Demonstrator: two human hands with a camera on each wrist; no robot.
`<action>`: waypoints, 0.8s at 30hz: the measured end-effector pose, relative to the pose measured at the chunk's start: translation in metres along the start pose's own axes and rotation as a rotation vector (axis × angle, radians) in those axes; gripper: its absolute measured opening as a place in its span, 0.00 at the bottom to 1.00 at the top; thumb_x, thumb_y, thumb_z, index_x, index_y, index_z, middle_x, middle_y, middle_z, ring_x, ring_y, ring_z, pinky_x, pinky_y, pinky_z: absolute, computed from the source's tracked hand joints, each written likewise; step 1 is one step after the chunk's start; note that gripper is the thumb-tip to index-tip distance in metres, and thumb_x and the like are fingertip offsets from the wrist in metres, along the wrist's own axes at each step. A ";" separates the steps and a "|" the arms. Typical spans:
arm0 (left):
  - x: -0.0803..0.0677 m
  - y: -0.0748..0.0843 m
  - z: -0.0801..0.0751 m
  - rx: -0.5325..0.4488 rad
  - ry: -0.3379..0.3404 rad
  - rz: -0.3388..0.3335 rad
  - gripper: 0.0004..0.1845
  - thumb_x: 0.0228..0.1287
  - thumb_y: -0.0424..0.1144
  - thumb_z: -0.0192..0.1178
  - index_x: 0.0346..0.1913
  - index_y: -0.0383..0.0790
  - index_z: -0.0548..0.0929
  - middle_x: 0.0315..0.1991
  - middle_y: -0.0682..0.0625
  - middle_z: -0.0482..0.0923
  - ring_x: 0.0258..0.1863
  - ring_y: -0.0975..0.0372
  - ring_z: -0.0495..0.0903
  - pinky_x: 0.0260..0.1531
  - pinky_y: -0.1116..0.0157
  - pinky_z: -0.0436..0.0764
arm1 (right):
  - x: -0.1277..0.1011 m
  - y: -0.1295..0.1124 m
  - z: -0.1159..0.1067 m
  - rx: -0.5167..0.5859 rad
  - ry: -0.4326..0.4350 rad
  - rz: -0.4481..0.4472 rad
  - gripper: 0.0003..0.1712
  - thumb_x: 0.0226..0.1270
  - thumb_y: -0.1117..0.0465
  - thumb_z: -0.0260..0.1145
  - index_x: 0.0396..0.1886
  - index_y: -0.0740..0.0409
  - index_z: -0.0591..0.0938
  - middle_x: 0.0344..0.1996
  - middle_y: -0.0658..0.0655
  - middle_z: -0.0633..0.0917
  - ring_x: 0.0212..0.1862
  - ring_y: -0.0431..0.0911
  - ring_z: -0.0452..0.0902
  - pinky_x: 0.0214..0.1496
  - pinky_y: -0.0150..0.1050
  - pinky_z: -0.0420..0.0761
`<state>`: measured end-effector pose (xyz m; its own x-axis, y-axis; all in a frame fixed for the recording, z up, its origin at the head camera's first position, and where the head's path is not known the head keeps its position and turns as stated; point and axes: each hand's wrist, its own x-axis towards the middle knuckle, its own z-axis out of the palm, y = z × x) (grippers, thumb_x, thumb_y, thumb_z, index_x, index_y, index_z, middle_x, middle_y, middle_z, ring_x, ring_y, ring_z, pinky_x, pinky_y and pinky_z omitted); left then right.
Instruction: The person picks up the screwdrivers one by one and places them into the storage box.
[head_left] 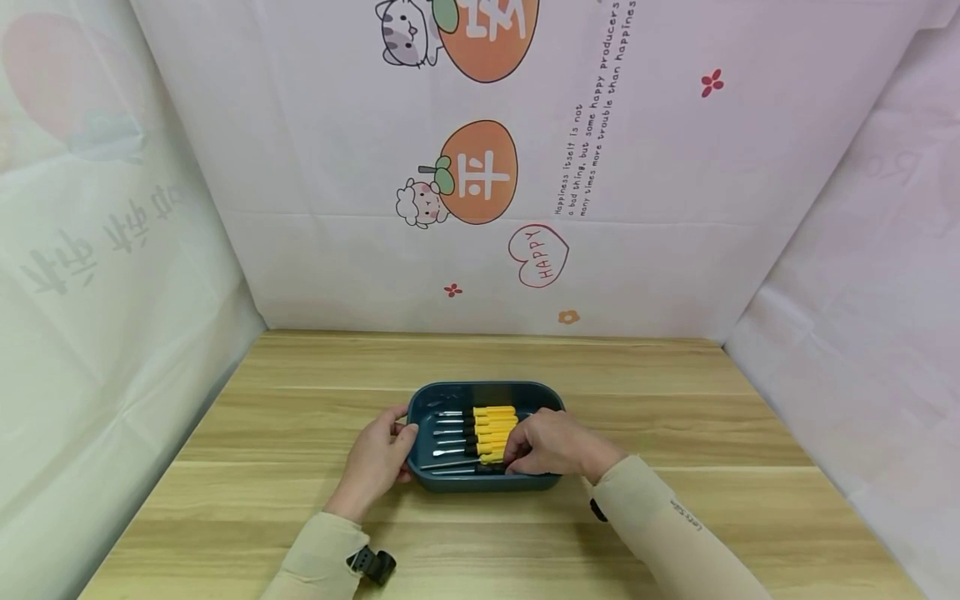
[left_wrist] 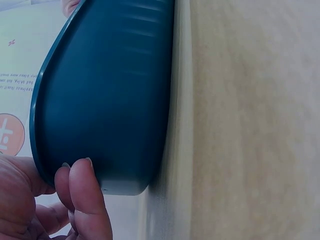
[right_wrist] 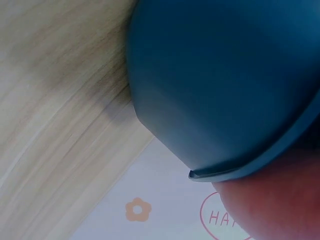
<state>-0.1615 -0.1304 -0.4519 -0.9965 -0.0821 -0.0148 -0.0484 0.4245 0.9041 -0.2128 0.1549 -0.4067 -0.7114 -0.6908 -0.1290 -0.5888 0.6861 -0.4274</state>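
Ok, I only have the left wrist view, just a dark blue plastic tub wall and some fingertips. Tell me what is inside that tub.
Observer: The dark blue rectangular plastic tub holds a row of small screwdrivers with yellow and black handles, lying side by side with their metal shafts toward its left end.
Operator: Give me the other hand.
Observer: The right hand lies over the tub's right end, its fingers curled onto the nearest screwdriver handles.
Operator: Now the left hand as a whole.
Observer: The left hand holds the tub's left rim, thumb over the edge.
Operator: Say where the tub sits.
Observer: It stands on a light wooden table, near the middle.
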 end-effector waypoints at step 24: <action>-0.003 0.000 0.000 -0.001 0.002 -0.002 0.25 0.80 0.41 0.56 0.74 0.39 0.73 0.48 0.44 0.79 0.24 0.61 0.80 0.21 0.64 0.86 | -0.002 0.001 0.001 0.016 0.000 -0.001 0.02 0.64 0.53 0.79 0.35 0.41 0.92 0.27 0.33 0.85 0.32 0.34 0.77 0.40 0.32 0.82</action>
<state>-0.1589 -0.1297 -0.4516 -0.9963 -0.0851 -0.0154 -0.0501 0.4231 0.9047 -0.2111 0.1568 -0.4078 -0.7111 -0.6913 -0.1284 -0.5832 0.6819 -0.4414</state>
